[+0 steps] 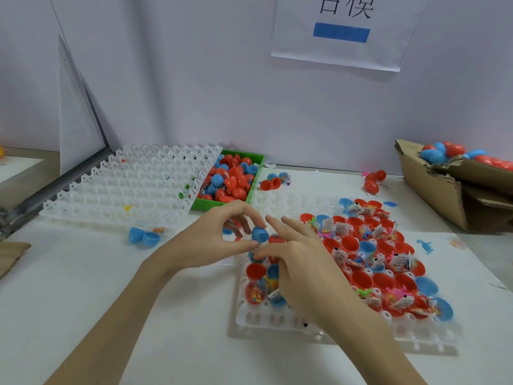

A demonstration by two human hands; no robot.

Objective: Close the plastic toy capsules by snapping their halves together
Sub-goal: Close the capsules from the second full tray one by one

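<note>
A white grid tray (pixel 277 319) on the table holds several open red and blue capsule halves stuffed with small toys and paper slips. My left hand (pixel 211 240) pinches a blue capsule half (pixel 260 234) between thumb and fingers, just above the tray's far left corner. My right hand (pixel 302 262) reaches over the tray beside it. Its thumb tip pinches at a blue bottom half (pixel 253 255) standing in the tray below the held piece, and its other fingers are spread straight. Part of that bottom half is hidden by both thumbs.
A green bin (pixel 256 158) of loose red and blue halves stands behind, next to an empty white grid tray (pixel 125 184). Two blue halves (pixel 143 237) lie at left. A torn cardboard box (pixel 444 173) with closed capsules sits far right. Stray red capsules (pixel 373 180) and small toys dot the table.
</note>
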